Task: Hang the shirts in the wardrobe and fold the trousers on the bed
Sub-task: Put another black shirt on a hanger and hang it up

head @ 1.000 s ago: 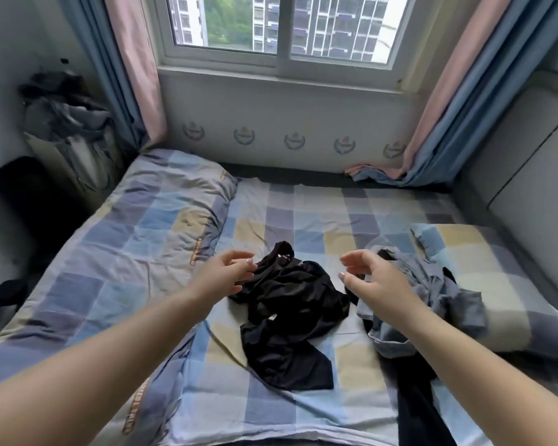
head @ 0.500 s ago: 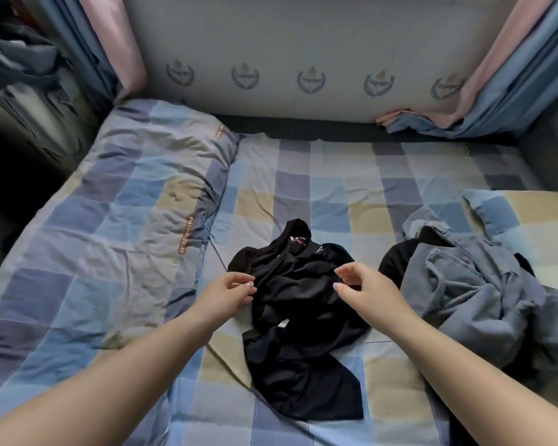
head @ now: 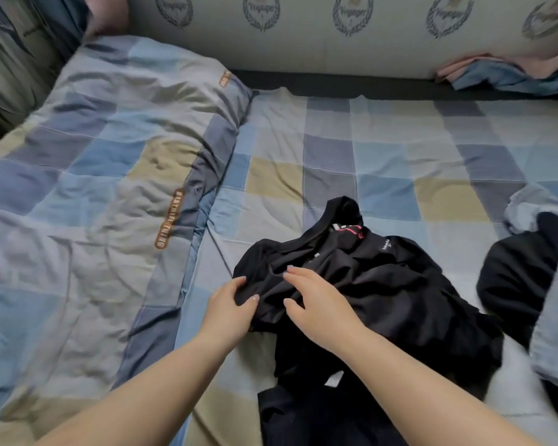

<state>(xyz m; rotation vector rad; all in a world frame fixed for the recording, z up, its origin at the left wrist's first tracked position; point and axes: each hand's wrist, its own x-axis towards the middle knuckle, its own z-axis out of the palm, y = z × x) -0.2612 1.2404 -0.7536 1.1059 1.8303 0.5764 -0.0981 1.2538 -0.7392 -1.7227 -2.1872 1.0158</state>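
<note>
A crumpled black shirt [head: 384, 284] with a pink neck label lies in the middle of the checked bed [head: 384, 162]. My left hand [head: 229, 304] pinches the shirt's left edge between thumb and fingers. Just to the right, my right hand [head: 316, 300] rests on top of the black cloth with fingers spread, holding nothing. More black cloth [head: 303, 413] lies below the shirt near the bed's front. At the right edge a grey-blue garment [head: 554, 333] lies over another black one [head: 516, 278].
A checked quilt [head: 87, 194] is bunched along the bed's left half. A padded wall panel with crests [head: 303, 30] bounds the far side, with curtain ends [head: 503, 72] piled at the far right. Dark clutter stands off the bed's left edge.
My view has dropped lower and closer to the bed. Both hands moved down and left onto the black shirt; the left hand has taken hold of its edge.
</note>
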